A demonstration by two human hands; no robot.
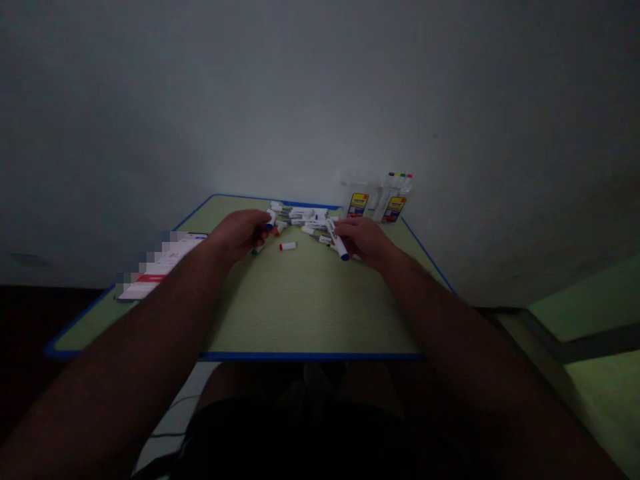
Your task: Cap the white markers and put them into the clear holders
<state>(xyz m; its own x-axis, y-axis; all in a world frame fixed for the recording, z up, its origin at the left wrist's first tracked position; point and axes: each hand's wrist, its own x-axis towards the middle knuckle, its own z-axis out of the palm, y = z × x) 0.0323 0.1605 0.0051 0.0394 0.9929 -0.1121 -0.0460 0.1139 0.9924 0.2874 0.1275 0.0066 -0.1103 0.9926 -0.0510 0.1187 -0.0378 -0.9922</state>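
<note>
My left hand pinches a white marker cap with a blue end at the left of the pile. In my right hand is a white marker, tilted, its blue end pointing down towards me. Between and behind the hands lies a pile of white markers, several of them uncapped. A loose white cap with a red end rests on the table in front of the pile. Another red-ended cap lies close to my left fingers, and a green-ended one shows partly below them.
A clear plastic case stands against the wall at the back right. Beside it is a second case holding several markers with coloured ends. A tablet or phone with a lit screen lies at the left of the blue-edged table.
</note>
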